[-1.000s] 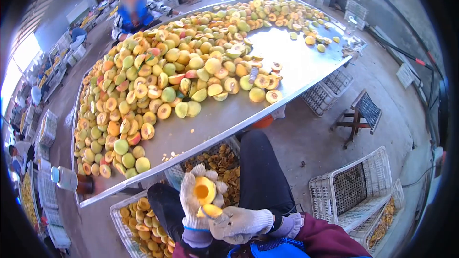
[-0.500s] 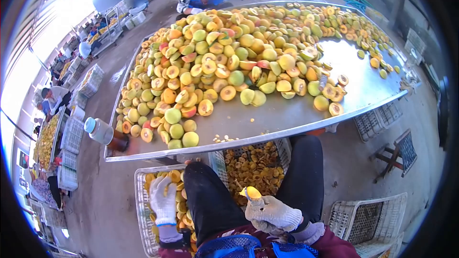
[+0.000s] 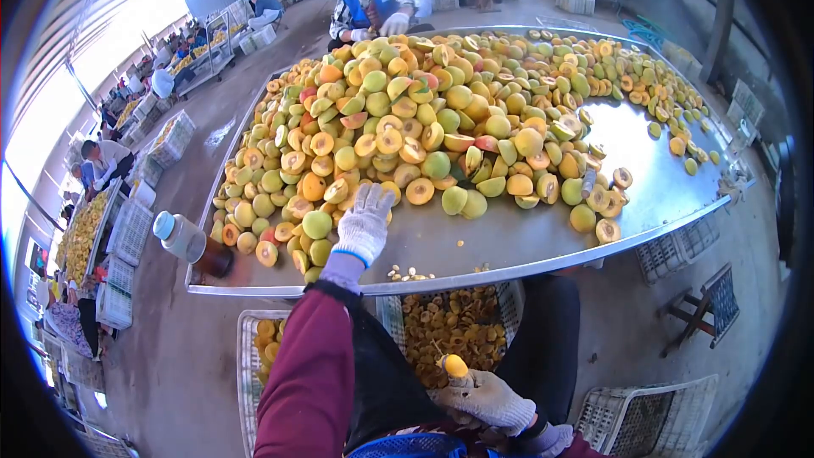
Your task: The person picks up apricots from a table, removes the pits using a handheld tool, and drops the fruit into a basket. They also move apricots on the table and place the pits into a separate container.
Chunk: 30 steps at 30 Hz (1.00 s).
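Halved yellow-green fruit (image 3: 475, 110) lies heaped on a metal table (image 3: 407, 246). My left hand (image 3: 365, 225), in a white knitted glove, reaches over the front of the heap, its fingers spread against the nearest fruit. Low in the view, my right hand (image 3: 487, 399), also gloved, is closed, with a small yellow-orange piece (image 3: 454, 365) at its fingertips; a thin tip sticks out beside the piece. Below the table edge, between my knees, a crate (image 3: 513, 309) holds brownish fruit scraps. Another crate (image 3: 246, 356), with fruit halves, is partly hidden by my left sleeve.
A bottle of dark liquid (image 3: 191, 244) stands at the table's left corner. Across the table sits a co-worker (image 3: 369, 4) in a blue vest. To the right are a folding stool (image 3: 708, 305) and a white crate (image 3: 649, 416). More people and crates line the left background.
My left hand has moved from the fruit crate at lower left up to the heap on the table. My right hand stays low with the yellow piece. The co-worker's hands have come together.
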Motion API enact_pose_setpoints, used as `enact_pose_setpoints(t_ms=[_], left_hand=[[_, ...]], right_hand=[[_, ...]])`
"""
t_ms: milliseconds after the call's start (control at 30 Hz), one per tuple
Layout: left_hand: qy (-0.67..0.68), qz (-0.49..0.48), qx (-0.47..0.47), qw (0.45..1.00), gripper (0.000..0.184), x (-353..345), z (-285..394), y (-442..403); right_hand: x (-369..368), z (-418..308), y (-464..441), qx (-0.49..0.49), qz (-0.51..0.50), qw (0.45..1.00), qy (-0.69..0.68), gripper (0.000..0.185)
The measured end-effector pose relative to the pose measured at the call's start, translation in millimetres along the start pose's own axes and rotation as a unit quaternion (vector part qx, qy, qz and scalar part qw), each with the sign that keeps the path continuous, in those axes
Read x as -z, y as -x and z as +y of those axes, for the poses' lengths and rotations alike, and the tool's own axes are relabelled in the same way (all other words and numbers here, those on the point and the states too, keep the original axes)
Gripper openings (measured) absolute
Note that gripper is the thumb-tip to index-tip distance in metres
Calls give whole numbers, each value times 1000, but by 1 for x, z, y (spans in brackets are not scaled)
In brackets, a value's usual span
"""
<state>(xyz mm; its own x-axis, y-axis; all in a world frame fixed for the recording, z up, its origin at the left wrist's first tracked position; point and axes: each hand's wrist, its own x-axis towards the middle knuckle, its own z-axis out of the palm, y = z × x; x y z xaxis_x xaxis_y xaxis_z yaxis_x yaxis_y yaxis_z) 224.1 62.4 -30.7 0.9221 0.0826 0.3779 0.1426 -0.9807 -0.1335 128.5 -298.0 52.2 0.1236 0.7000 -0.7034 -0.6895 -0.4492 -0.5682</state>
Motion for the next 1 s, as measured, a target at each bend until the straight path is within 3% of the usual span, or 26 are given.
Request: enact_pose_setpoints(t_ms=[33, 67, 100, 133, 267, 367, 433, 467, 533, 600, 667, 700, 733, 767, 800, 833, 867, 900, 933, 967, 1000], left_hand=[[1, 1, 0, 1000, 58, 4, -1, -9], [45, -156, 82, 983, 62, 15, 0, -16], [87, -310, 161, 933, 66, 26, 2, -19], [86, -313, 159, 932, 66, 35, 5, -17], [90, -314, 128, 936, 83, 48, 18, -2], [231, -313, 222, 894, 84, 50, 30, 8], [453, -219, 298, 811, 66, 62, 46, 20], [558, -149, 321, 750, 60, 67, 54, 28], [728, -41, 312, 609, 53, 126, 94, 39], [771, -25, 199, 604, 53, 144, 129, 60], [558, -74, -13, 826, 58, 156, 147, 70], [443, -47, -63, 893, 62, 148, 162, 76], [383, -63, -48, 920, 63, 144, 172, 76], [357, -71, 3, 931, 64, 138, 174, 75], [329, -76, 51, 940, 65, 131, 174, 72], [301, -19, 60, 952, 57, 123, 172, 77], [300, -21, 59, 952, 57, 117, 171, 83], [468, -66, 166, 866, 56, 112, 171, 86], [612, -106, 264, 738, 55, 116, 170, 87], [653, -103, 302, 687, 56, 122, 167, 87], [704, -160, 368, 586, 53, 133, 165, 89]], right_hand=[[1, -2, -1, -8, 14, 1000, 12, 16], [1, -4, 0, -9, 14, 1000, 12, 16], [1, -6, 1, 5, 37, 999, 25, 16], [2, -7, 2, 18, 59, 997, 37, 17], [6, -1, -12, 24, 20, 1000, 4, 18], [7, -3, -15, 22, 18, 999, 33, 23], [9, 1, -15, 62, 105, 975, 186, 31], [10, 6, -16, 84, 113, 975, 171, 39], [9, 2, -17, 102, 195, 927, 304, 42], [5, -2, -18, 95, 198, 929, 297, 44], [5, 5, -21, 95, 199, 929, 297, 47], [7, 16, -28, 154, 194, 894, 372, 48], [8, 23, -31, 213, 186, 850, 444, 50], [3, 14, -26, 121, 217, 886, 391, 51], [1, 12, -24, 122, 216, 886, 392, 51], [0, 11, -22, 107, 235, 874, 412, 51], [-1, 11, -20, 90, 253, 862, 429, 50], [-2, 11, -16, 99, 263, 859, 427, 49], [-2, 10, -12, 101, 264, 859, 426, 49], [-2, 10, -7, 129, 267, 868, 397, 47], [-1, 10, -5, 156, 271, 876, 367, 45]])
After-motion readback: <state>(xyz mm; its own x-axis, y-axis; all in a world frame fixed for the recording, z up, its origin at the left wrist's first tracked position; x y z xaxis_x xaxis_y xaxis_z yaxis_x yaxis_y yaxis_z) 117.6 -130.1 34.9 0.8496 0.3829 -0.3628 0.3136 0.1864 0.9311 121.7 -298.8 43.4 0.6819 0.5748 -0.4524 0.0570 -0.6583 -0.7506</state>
